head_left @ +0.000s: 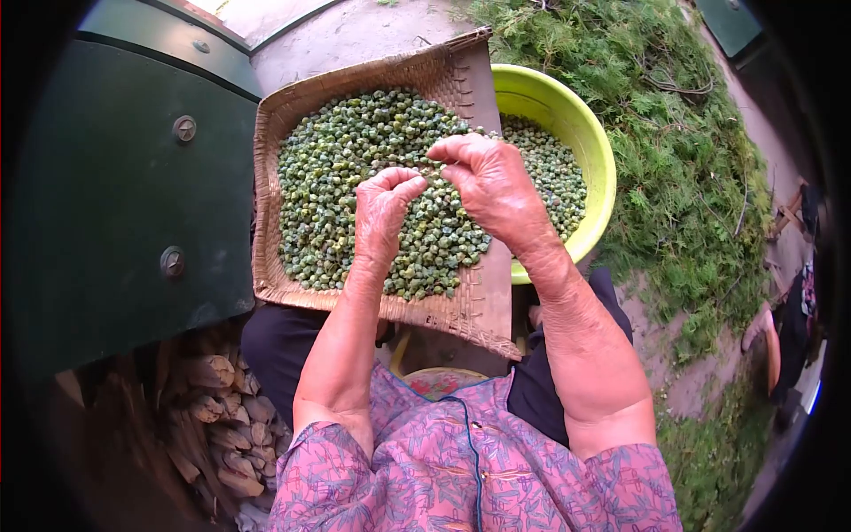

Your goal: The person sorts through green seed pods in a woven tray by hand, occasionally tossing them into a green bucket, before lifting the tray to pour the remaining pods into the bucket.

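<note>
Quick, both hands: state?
Left hand: pinched; contents can't be told.
Right hand: fingers curled above the small round green pieces in the tan woven tray; contents unclear.

Left: dark green panel with round star-marked studs, paler green strip along its far edge. Near left, below the panel: split firewood, stacked in shade. Far: pale bare ground. Right: cut green conifer sprigs spread over the ground. Far right: partly seen green panel. Daylight, soft; frame edges dark.
</note>
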{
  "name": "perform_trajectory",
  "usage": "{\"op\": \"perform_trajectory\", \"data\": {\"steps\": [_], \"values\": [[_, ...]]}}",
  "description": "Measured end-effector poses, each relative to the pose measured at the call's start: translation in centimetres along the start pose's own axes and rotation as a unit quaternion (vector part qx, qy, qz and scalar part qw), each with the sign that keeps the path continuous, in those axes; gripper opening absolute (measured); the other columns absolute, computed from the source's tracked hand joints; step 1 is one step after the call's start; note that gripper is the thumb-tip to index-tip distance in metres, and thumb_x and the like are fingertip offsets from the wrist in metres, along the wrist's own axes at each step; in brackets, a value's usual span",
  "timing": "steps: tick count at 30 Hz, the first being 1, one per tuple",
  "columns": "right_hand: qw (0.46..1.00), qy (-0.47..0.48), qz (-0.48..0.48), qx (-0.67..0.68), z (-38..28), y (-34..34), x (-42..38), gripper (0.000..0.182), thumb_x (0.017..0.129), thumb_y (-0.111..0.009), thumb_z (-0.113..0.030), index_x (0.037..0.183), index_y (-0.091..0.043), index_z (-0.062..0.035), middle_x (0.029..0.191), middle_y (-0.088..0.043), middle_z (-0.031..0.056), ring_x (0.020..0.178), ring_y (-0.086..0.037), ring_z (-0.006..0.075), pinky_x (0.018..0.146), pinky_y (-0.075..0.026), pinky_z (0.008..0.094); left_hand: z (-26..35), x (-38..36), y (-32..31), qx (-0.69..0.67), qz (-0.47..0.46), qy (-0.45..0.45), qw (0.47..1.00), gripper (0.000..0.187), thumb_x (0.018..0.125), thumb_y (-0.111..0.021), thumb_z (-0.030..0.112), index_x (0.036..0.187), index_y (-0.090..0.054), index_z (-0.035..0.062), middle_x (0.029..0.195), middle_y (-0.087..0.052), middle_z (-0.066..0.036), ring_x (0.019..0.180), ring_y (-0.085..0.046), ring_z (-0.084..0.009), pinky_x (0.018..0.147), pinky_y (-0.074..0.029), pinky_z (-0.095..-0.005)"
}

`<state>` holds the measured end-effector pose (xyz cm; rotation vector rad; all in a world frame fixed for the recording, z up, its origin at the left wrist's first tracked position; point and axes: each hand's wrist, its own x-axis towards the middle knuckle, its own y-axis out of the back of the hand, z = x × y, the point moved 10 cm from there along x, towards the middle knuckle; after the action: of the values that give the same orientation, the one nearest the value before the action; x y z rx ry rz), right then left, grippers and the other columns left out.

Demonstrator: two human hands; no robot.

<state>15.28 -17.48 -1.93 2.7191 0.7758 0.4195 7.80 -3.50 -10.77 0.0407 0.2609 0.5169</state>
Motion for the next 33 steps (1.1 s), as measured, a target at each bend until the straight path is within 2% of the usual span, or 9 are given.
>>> {"op": "perform_trajectory", "data": {"steps": [6, 9, 12, 18, 22, 24, 29, 30, 33], "values": [[0.995, -0.010, -0.083, 0.053, -0.2, -4.0, -0.6, 0.014, 0.075, -0.060, -0.007, 0.086, -0.068, -0.0018, 0.075, -0.065, 0.0150, 0.071, -0.065, 0.0273, 0.068, -0.051, 0.0347, 2.2, -3.4, 0.0, -0.047, -0.060, -0.022, 0.997, 0.007, 0.081, -0.063, 0.010, 0.080, -0.063, 0.0030, 0.072, -0.054, 0.006, 0.066, -0.043, -0.0029, 0.061, -0.036, -0.0196], [0.962, -0.160, -0.132, 0.177, 2.1, -5.4, -1.4, 0.010, 0.083, -0.059, -0.008, 0.086, -0.066, -0.0012, 0.069, -0.061, 0.0020, 0.057, -0.055, 0.0058, 0.052, -0.047, 0.0211, 2.1, -4.4, 0.7, -0.077, -0.068, -0.009, 0.995, 0.006, 0.082, -0.062, 0.010, 0.082, -0.061, 0.0041, 0.073, -0.053, 0.006, 0.067, -0.042, -0.0041, 0.063, -0.036, -0.0201], [0.900, -0.276, -0.119, 0.317, 3.6, -7.1, -2.8, 0.013, 0.081, -0.058, -0.004, 0.092, -0.063, 0.0008, 0.077, -0.062, 0.0039, 0.060, -0.056, 0.0078, 0.054, -0.049, 0.0223, 1.2, -4.7, 1.2, -0.148, -0.058, 0.013, 0.987, 0.007, 0.084, -0.062, 0.012, 0.086, -0.061, 0.0052, 0.075, -0.054, 0.005, 0.068, -0.045, -0.0052, 0.064, -0.038, -0.0209], [0.985, -0.097, -0.068, 0.129, 2.7, -5.0, -1.0, 0.028, 0.071, -0.060, -0.002, 0.098, -0.067, -0.0036, 0.086, -0.068, 0.0112, 0.081, -0.064, 0.0175, 0.077, -0.051, 0.0299, -0.3, -5.4, 2.5, -0.224, -0.016, 0.030, 0.974, 0.009, 0.088, -0.061, 0.017, 0.091, -0.060, 0.0083, 0.078, -0.055, 0.005, 0.069, -0.050, -0.0056, 0.067, -0.042, -0.0227], [0.978, -0.075, -0.131, 0.142, 1.2, -6.3, -1.5, 0.025, 0.071, -0.060, -0.001, 0.094, -0.068, -0.0018, 0.088, -0.069, 0.0120, 0.084, -0.065, 0.0189, 0.078, -0.051, 0.0302, -1.1, -5.7, 2.9, -0.265, -0.021, 0.055, 0.962, 0.009, 0.090, -0.059, 0.013, 0.094, -0.059, 0.0056, 0.080, -0.057, 0.002, 0.069, -0.053, -0.0082, 0.068, -0.046, -0.0244], [0.993, -0.049, -0.053, 0.092, 0.9, -4.5, -1.0, 0.022, 0.073, -0.060, -0.004, 0.093, -0.069, -0.0017, 0.087, -0.069, 0.0114, 0.080, -0.066, 0.0172, 0.077, -0.052, 0.0294, -0.5, -6.4, 3.0, -0.273, -0.021, 0.045, 0.961, 0.010, 0.089, -0.059, 0.013, 0.095, -0.059, 0.0052, 0.081, -0.057, 0.002, 0.069, -0.053, -0.0084, 0.068, -0.046, -0.0241], [0.972, -0.131, 0.011, 0.197, 3.0, -0.9, 0.0, 0.019, 0.078, -0.063, -0.007, 0.095, -0.069, -0.0011, 0.082, -0.069, 0.0059, 0.070, -0.061, 0.0094, 0.067, -0.051, 0.0241, 0.6, -12.5, 1.5, 0.009, -0.117, 0.042, 0.992, 0.005, 0.083, -0.063, 0.009, 0.082, -0.062, 0.0044, 0.075, -0.057, 0.004, 0.068, -0.049, -0.0041, 0.063, -0.040, -0.0200], [0.971, -0.129, 0.025, 0.198, 3.0, -0.5, 0.0, 0.019, 0.078, -0.063, -0.006, 0.095, -0.069, -0.0016, 0.082, -0.069, 0.0063, 0.070, -0.062, 0.0099, 0.067, -0.051, 0.0237, -1.1, -14.7, 1.1, 0.062, -0.158, 0.107, 0.980, 0.007, 0.084, -0.063, 0.011, 0.082, -0.062, 0.0037, 0.070, -0.055, 0.004, 0.064, -0.048, -0.0046, 0.058, -0.040, -0.0217], [0.980, -0.093, 0.020, 0.176, 2.8, -0.6, 0.1, 0.018, 0.077, -0.064, -0.008, 0.093, -0.070, -0.0027, 0.078, -0.068, 0.0069, 0.069, -0.062, 0.0107, 0.066, -0.051, 0.0247, -4.0, -19.6, -0.7, 0.334, -0.317, 0.011, 0.888, 0.010, 0.081, -0.064, 0.013, 0.084, -0.063, 0.0037, 0.065, -0.058, -0.005, 0.062, -0.058, -0.0186, 0.057, -0.046, -0.0311]]}}
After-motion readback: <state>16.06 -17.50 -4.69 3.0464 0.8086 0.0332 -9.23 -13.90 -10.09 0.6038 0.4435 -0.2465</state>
